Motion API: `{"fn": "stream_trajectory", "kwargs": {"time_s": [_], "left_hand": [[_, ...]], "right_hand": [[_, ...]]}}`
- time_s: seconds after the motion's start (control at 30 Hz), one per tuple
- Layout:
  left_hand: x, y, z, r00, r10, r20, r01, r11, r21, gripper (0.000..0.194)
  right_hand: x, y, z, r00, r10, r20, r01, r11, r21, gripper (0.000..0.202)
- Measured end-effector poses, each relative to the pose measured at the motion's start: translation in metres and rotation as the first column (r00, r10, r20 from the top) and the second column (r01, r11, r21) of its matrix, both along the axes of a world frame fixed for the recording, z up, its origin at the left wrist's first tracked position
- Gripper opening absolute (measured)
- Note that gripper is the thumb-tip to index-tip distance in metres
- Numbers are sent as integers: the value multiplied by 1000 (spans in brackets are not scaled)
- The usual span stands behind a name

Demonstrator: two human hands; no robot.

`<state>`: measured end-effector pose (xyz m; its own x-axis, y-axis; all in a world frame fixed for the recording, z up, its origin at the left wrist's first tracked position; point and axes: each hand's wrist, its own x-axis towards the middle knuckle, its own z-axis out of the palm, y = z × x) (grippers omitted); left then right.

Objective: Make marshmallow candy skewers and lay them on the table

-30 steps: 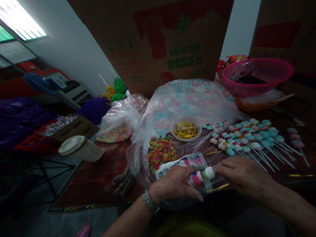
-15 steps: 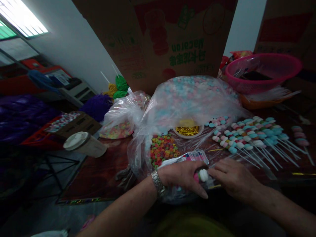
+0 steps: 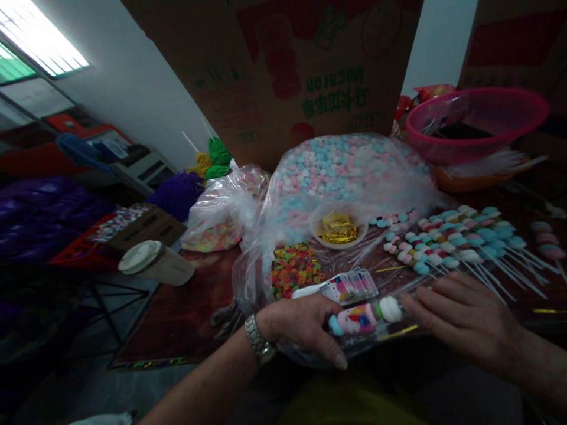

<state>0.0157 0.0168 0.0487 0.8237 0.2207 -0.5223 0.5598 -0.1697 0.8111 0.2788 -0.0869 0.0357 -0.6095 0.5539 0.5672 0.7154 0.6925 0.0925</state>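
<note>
A marshmallow skewer (image 3: 357, 319), with blue, pink and white pieces and a balloon-print label, lies crosswise before me, seemingly inside clear plastic. My left hand (image 3: 305, 327), wearing a metal watch, is at its blue end, thumb spread away from the fingers. At the white end, my right hand (image 3: 460, 313) has its fingers together and pointing left; its thumb and the stick are hidden, and it appears to hold that end. Just below lies a gold tie (image 3: 398, 332). Behind the skewer is a fanned stack of printed labels (image 3: 349, 285).
Loose ring candies (image 3: 296, 268), a tub of gold ties (image 3: 339, 229) and a big bag of marshmallows (image 3: 341, 168) lie behind. Finished skewers (image 3: 465, 236) are rowed at right, below a pink basket (image 3: 478, 127). A lidded cup (image 3: 157, 262) stands at left.
My left hand has slid left along the skewer, uncovering the label and pink pieces. My right hand has shifted right and slightly up, with its fingers straighter.
</note>
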Motion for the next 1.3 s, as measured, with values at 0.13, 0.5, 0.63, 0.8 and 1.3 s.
{"fn": "stream_trajectory", "kwargs": {"time_s": [0.13,0.5,0.63,0.8,1.3], "left_hand": [[8,-1,-5,999,30,-36,-33,996,-80,41],[21,-8,-17,998,58,34,-63,981,182,41],[26,-10,-19,994,81,71,-91,984,154,46],[23,-9,-16,993,82,91,-93,988,124,48],[16,-10,-15,987,93,129,-142,883,448,67]], "right_hand": [[-16,-4,-4,998,0,-61,-1,1000,-27,24],[-9,9,3,990,-132,-45,114,952,-285,22],[-6,7,7,982,-155,-110,133,973,-191,16],[16,2,10,981,-128,-147,67,930,-362,17],[-31,15,-17,934,-234,-269,3,759,-651,20]]}}
